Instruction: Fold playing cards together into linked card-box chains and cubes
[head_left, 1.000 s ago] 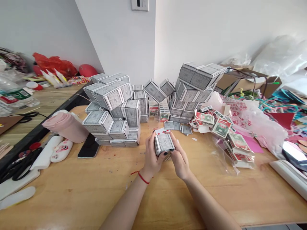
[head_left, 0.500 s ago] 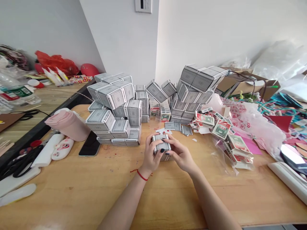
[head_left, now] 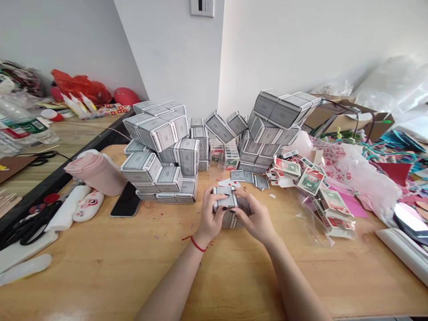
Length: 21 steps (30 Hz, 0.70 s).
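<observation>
A small box made of grey-patterned playing cards (head_left: 224, 196) sits on the table in front of me. My left hand (head_left: 211, 215) is closed round its left side, thumb at the near edge and fingers across the top. My right hand (head_left: 257, 219) grips from the right, fingertips on the top edge and thumb on the near side. A second card-patterned face (head_left: 244, 204) shows under the right fingers; where it joins is partly hidden. Just beyond lie a few white cards with red marks (head_left: 229, 183) and small piles of loose playing cards (head_left: 246, 176).
Stacked card boxes rise at left (head_left: 167, 178) and right (head_left: 267, 133). Opened card packs (head_left: 310, 178) and clear plastic wrap lie to the right. At left are a phone (head_left: 125, 201), a pink tumbler (head_left: 96, 173) and black-handled scissors (head_left: 40, 223).
My right hand has shifted slightly right and its fingers have spread, uncovering the second patterned face. My left fingers have moved a little over the top of the box.
</observation>
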{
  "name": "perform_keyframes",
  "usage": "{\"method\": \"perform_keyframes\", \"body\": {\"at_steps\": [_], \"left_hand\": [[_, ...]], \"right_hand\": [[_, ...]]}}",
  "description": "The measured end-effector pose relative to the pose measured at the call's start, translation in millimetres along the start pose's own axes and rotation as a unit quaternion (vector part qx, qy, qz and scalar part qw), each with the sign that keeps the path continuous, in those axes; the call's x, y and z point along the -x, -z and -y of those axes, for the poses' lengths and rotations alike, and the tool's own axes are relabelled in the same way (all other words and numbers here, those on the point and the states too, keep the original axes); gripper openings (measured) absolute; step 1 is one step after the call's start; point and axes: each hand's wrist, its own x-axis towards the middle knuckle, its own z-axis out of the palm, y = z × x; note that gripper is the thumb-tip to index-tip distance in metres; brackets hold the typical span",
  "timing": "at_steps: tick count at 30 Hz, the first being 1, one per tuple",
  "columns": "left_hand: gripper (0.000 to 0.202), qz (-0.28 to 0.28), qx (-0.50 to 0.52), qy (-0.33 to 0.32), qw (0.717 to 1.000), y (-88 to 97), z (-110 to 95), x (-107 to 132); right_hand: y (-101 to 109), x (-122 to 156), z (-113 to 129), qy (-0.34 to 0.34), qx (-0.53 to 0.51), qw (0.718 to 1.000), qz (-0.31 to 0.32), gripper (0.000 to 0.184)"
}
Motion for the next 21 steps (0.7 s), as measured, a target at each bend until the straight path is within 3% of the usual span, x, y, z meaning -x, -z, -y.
{"method": "perform_keyframes", "body": {"at_steps": [3, 7, 10, 13, 15, 21], "left_hand": [[0.029, -0.071, 0.025, 0.080, 0.994, 0.9, 3.1, -4.1], [0.032, -0.138, 0.148, 0.202, 0.958, 0.2, 11.8, -9.0], [0.039, -0.095, 0.245, 0.253, 0.931, 0.3, 15.9, -10.0], [0.077, -0.019, 0.285, 0.268, 0.920, 0.8, 16.0, -8.5], [0.092, 0.016, 0.289, 0.271, 0.918, 0.7, 14.9, -7.5], [0.089, -0.002, 0.234, 0.240, 0.942, 1.9, 13.2, -9.7]], "right_hand": [[11.8, -4.7, -2.1, -0.012, 0.027, 0.999, -0.015, 0.058], [14.6, -7.2, -8.9, -0.087, -0.081, 0.993, 0.024, 0.068], [11.2, -7.9, -11.7, -0.130, -0.134, 0.982, 0.017, 0.064], [8.1, -9.6, -13.0, -0.134, -0.172, 0.975, -0.027, 0.060], [6.1, -10.7, -14.1, -0.135, -0.182, 0.973, -0.047, 0.059], [-2.1, -9.5, -15.7, -0.137, -0.197, 0.969, -0.057, 0.054]]}}
